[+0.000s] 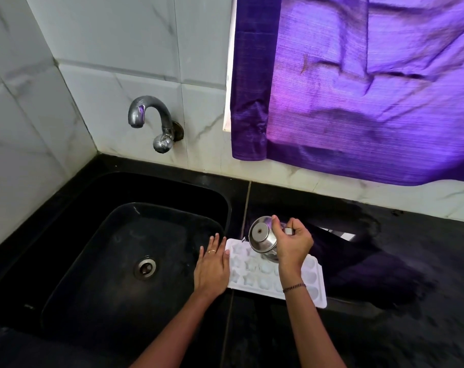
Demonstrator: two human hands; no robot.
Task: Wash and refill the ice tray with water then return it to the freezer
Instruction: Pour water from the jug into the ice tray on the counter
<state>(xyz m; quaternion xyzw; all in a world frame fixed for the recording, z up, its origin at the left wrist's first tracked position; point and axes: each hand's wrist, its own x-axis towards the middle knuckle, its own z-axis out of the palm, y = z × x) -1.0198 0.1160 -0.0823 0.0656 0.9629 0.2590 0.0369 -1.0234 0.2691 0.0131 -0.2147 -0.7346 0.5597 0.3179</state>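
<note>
The tray (pixel 276 273) lies flat on the counter (pixel 411 261), at 3 o'clock from the sink (pixel 92 235). The right hand (pixel 291 244) grips a tipped steel pot (pixel 262 239) over it, apparently pouring. The left hand (pixel 212 264), fingers loose and flat, steadies the tray's 9 o'clock edge.

Right hand (pixel 291 245) tipping steel pot (pixel 262 241) over white ice tray (pixel 254 277), left hand (pixel 212 266) flat beside it

place: home kitchen | sink: black basin (pixel 66 235) set into a black stone countertop (pixel 411 261) | tap: chrome wall-mounted faucet (pixel 151 118) above it | walls: white marble-look tiles (pixel 106 49) | window: purple curtain (pixel 358 88) hanging down to the counter | wares: white ice tray (pixel 252 277), steel vessel (pixel 262 237)
</note>
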